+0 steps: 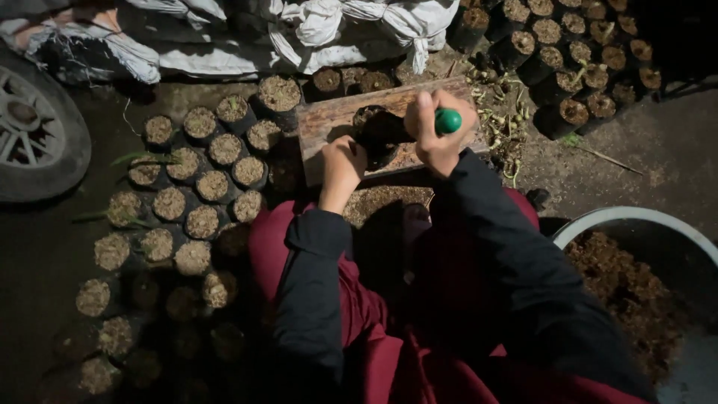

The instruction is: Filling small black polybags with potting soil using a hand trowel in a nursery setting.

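**Pot being worked on the board with a green-handled tool**

Step in hand: the person sits over a wooden board (329, 123) and works on one small black pot (378, 135) lying on it. The left hand (342, 166) rests at the near edge of the board, fingers curled against the pot's near side, apparently steadying it; whether it grips the pot fully I cannot tell. The right hand (435, 129) is closed in a fist around a green-handled tool (448, 120), held just right of the pot, over the board's right end.

Judgement: the work looks to be at the stage of packing or poking the soil in this pot. The next move calls for the left hand to keep the pot from rolling while the tool goes in squarely.

Surroundings, relative to the board: filled pots (202, 187) stand in rows to its left and near-left; more pots (576, 52) crowd beyond its right end; white sacks (336, 30) lie behind it; a basin (636, 217) of loose soil sits to its near right; a wheel (30, 127) lies well to its left.

Hidden or unclear: the tool's working end is covered by the fist. The pot's mouth is lost in shadow. The basin is cut off at the frame edge. Pots nearest the viewer fade into darkness.
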